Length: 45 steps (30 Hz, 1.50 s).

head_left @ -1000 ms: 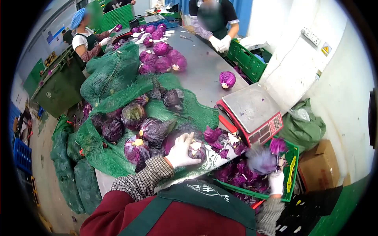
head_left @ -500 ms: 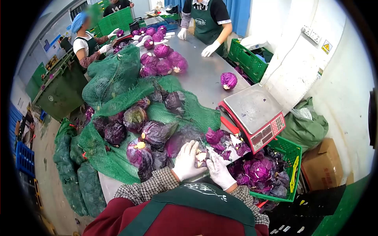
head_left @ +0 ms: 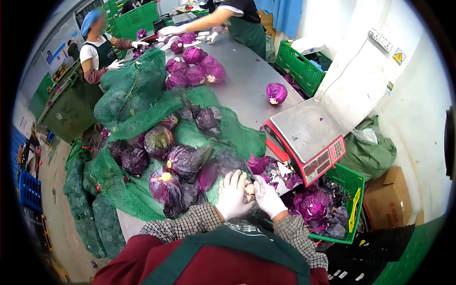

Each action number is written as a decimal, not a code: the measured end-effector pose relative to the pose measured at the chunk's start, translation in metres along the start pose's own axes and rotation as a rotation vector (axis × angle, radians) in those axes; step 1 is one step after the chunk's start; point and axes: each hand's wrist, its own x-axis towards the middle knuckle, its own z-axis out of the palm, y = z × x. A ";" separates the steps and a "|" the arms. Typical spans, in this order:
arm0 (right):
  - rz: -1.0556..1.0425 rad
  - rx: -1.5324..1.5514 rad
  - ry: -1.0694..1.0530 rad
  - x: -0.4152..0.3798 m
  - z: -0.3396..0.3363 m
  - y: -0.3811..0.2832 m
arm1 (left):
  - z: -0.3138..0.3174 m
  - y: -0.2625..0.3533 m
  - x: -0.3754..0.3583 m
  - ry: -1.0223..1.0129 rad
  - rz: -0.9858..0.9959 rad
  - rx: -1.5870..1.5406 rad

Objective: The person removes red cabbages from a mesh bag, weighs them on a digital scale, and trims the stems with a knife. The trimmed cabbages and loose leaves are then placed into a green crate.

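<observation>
Both my hands wear white gloves and meet at the table's near edge. My left hand [head_left: 233, 195] holds a purple cabbage [head_left: 249, 190] whose pale stem end shows between the hands. My right hand [head_left: 269, 197] presses on the cabbage's other side with bent fingers. Most of the cabbage is hidden by the gloves. To the left, several dark cabbages [head_left: 186, 160] lie on a green mesh bag [head_left: 137, 192]. Just right of my right hand are loose purple leaves and trimmings [head_left: 280, 172], beside a red-handled tool [head_left: 277, 150].
A red scale [head_left: 308, 137] stands at right, above a green crate [head_left: 349, 178] of leaves. One trimmed cabbage [head_left: 276, 93] is behind the scale. Further back lie several bright purple cabbages [head_left: 194, 75]. Two co-workers [head_left: 102, 52] [head_left: 244, 28] stand around the table.
My hands have shifted slightly right and closed in around the cabbage. The co-worker at the back has leaned left, reaching an arm across towards the far cabbages.
</observation>
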 end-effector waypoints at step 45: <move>-0.059 0.103 0.261 -0.042 0.016 0.022 | -0.009 -0.029 -0.012 -0.179 0.103 -0.167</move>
